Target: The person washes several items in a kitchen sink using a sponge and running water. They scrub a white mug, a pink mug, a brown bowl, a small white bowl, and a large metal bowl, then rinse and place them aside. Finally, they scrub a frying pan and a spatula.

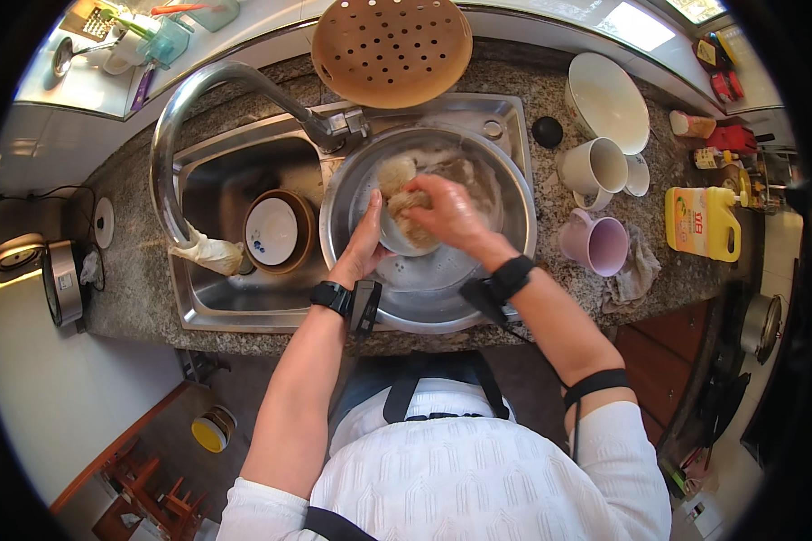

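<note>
A large round stainless steel basin (440, 297) with sudsy water rests over the right bowl of the sink. Inside it, my left hand (365, 240) grips the near left side of a pale bowl (416, 249), thumb raised along the rim. My right hand (455, 211) pinches a tan, fibrous scrubber (409, 215) and presses it into that bowl. A second pale, rounded patch (397, 173) shows just beyond the scrubber; whether it belongs to the same bowl, I cannot tell. Fingers and scrubber hide most of the bowl's inside.
Left sink basin (210, 287) holds a white dish (271, 231) inside a brown bowl (306, 253). A chrome faucet (166, 149) arches over it. Behind stands a perforated tan board (392, 61). To the right are mugs (599, 247), a large white bowl (605, 95), a grey cloth (633, 270) and a yellow detergent jug (700, 223).
</note>
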`<action>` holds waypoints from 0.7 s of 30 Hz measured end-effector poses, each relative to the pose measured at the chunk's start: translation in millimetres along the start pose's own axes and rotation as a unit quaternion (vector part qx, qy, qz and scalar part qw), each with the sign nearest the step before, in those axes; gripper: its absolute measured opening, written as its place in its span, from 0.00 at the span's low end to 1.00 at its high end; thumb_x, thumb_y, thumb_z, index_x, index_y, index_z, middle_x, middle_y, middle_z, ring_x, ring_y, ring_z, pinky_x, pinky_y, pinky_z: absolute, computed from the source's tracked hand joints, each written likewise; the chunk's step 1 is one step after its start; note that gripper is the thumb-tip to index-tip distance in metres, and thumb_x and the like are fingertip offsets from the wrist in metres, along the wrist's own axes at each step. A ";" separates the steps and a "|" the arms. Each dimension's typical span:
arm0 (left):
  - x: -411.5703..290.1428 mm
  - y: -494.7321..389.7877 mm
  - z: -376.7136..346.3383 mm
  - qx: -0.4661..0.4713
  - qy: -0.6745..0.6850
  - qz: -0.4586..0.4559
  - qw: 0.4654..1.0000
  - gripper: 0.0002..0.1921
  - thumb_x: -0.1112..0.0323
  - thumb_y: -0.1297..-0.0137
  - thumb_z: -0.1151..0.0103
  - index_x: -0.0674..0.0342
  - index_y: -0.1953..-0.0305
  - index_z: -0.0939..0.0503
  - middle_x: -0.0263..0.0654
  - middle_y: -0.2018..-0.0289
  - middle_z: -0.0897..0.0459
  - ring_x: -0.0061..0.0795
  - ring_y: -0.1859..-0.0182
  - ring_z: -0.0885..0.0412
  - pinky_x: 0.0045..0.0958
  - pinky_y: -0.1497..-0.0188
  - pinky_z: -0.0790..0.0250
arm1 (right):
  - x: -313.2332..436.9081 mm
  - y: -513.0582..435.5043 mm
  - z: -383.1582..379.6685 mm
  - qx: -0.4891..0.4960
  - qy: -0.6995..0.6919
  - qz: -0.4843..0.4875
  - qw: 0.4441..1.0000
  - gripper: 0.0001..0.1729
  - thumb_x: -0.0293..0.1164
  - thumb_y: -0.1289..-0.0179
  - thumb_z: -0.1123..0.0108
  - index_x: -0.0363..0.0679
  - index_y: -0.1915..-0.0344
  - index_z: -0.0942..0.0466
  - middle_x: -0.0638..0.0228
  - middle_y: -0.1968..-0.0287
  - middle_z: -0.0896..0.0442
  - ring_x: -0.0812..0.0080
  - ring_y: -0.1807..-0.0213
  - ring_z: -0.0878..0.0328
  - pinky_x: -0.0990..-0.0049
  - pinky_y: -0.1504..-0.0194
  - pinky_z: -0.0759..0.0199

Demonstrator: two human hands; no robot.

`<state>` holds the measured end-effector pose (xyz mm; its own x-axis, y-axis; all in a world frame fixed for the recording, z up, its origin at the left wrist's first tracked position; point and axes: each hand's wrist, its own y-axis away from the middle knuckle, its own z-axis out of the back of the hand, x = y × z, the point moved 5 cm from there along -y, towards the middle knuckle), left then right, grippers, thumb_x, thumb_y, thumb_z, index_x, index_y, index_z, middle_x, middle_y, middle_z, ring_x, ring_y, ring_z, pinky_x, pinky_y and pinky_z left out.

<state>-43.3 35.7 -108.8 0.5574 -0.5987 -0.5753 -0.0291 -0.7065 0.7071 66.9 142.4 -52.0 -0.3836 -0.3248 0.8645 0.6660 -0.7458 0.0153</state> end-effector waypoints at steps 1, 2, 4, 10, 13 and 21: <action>0.1 -0.6 -3.9 -0.001 0.008 -0.012 1.000 0.42 0.26 0.36 0.68 0.49 0.31 0.43 0.36 0.37 0.31 0.35 0.36 0.30 0.47 0.42 0.30 | 0.9 1.2 -12.6 0.001 0.048 -0.008 0.999 0.17 0.25 0.53 0.34 0.37 0.59 0.23 0.51 0.60 0.20 0.51 0.56 0.22 0.63 0.54 0.28; 2.5 -1.4 -7.3 -0.013 0.022 -0.023 0.999 0.42 0.26 0.36 0.68 0.49 0.31 0.43 0.36 0.38 0.31 0.35 0.38 0.29 0.46 0.43 0.29 | 0.0 0.4 -20.7 -0.022 0.064 -0.018 0.998 0.19 0.28 0.50 0.32 0.36 0.57 0.23 0.51 0.58 0.19 0.53 0.56 0.21 0.64 0.54 0.28; 2.7 -4.5 -7.5 -0.036 0.039 -0.066 0.996 0.43 0.25 0.36 0.66 0.53 0.33 0.42 0.38 0.41 0.28 0.35 0.41 0.25 0.45 0.44 0.27 | -9.0 -0.1 -37.0 0.015 -0.085 -0.077 0.993 0.16 0.29 0.45 0.35 0.36 0.57 0.24 0.59 0.59 0.19 0.65 0.55 0.21 0.67 0.55 0.28; 12.9 -18.9 10.7 -0.116 -0.045 -0.138 0.983 0.38 0.29 0.34 0.62 0.54 0.37 0.38 0.39 0.46 0.26 0.33 0.47 0.23 0.38 0.49 0.25 | -27.6 1.3 -54.5 0.290 -0.425 -0.266 0.815 0.21 0.33 0.46 0.35 0.35 0.53 0.23 0.59 0.64 0.17 0.65 0.62 0.18 0.67 0.59 0.25; 7.2 -13.1 9.5 -0.202 -0.180 -0.249 0.930 0.30 0.36 0.29 0.62 0.57 0.43 0.33 0.42 0.55 0.23 0.36 0.50 0.24 0.35 0.48 0.30 | -24.5 0.0 -43.7 0.340 -0.008 -0.082 0.937 0.20 0.35 0.50 0.35 0.34 0.59 0.20 0.50 0.67 0.17 0.60 0.63 0.17 0.65 0.58 0.24; 14.5 -3.7 -2.8 -0.154 -0.093 -0.128 0.975 0.31 0.36 0.28 0.68 0.58 0.42 0.36 0.45 0.46 0.30 0.42 0.46 0.25 0.44 0.59 0.22 | -8.3 9.1 -31.4 -0.003 0.194 0.011 0.981 0.11 0.25 0.46 0.43 0.37 0.61 0.22 0.48 0.59 0.19 0.48 0.58 0.20 0.60 0.57 0.25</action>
<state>-32.8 30.7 -118.6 0.3524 -0.4951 -0.7942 0.3582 -0.7126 0.6032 56.1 120.1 -74.8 -0.5846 -0.5375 0.6077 0.6735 -0.7392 -0.0059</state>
